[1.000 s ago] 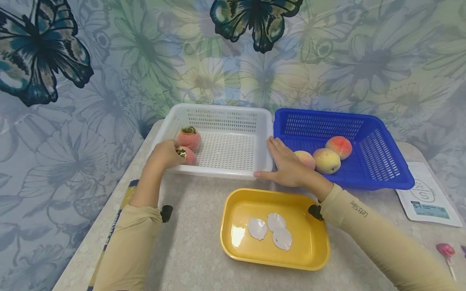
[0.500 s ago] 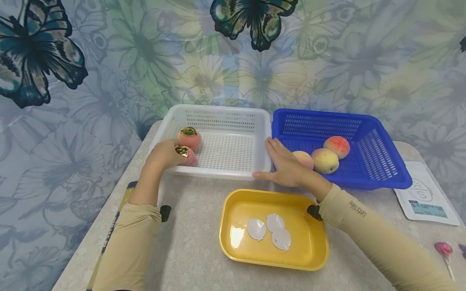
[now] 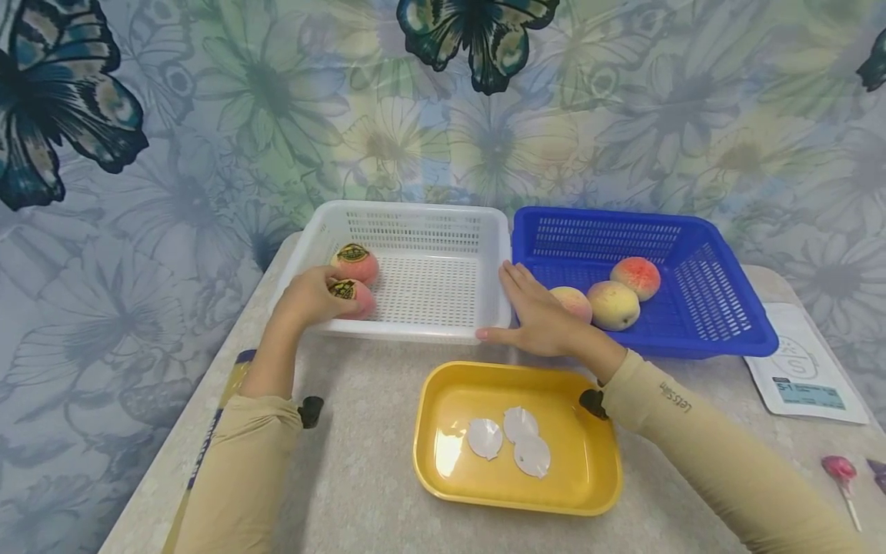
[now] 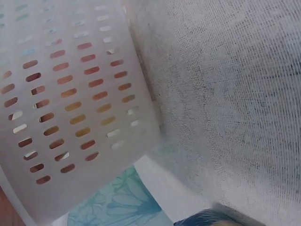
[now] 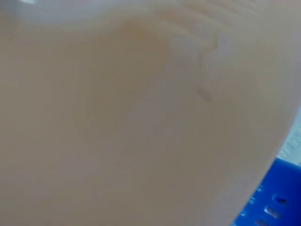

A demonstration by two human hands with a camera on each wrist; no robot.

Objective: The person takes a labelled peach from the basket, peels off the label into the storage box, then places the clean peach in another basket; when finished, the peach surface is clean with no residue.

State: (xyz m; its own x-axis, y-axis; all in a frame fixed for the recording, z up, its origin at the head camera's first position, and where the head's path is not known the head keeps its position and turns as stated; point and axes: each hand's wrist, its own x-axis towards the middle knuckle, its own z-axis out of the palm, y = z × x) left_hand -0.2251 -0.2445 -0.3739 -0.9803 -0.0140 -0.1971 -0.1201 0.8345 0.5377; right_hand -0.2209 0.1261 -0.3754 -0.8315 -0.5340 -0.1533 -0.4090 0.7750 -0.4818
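My left hand (image 3: pixel 309 295) reaches over the near rim of the white basket (image 3: pixel 422 219) and grips a pink peach with a gold-and-black sticker (image 3: pixel 354 296). A second stickered peach (image 3: pixel 356 262) sits just behind it in the basket's left corner. My right hand (image 3: pixel 536 312) lies flat with straight fingers against the white basket's right wall, where it meets the blue basket (image 3: pixel 734 323). Three peaches lie in the blue basket: one (image 3: pixel 574 300) by my right hand, one (image 3: pixel 613 305) beside it, one (image 3: pixel 635 277) behind. The left wrist view shows only the white basket's slotted wall (image 4: pixel 70 108).
A yellow tray (image 3: pixel 443 400) with three white sticker backings (image 3: pixel 515 442) sits in front, between my arms. A white packet (image 3: pixel 803 377) lies at the right and a pink lollipop (image 3: pixel 837 469) near the right edge. The flowered wall rises behind the baskets.
Both hands stay where they were, the left still on the peach. The head view has drifted slightly, nothing else has moved.
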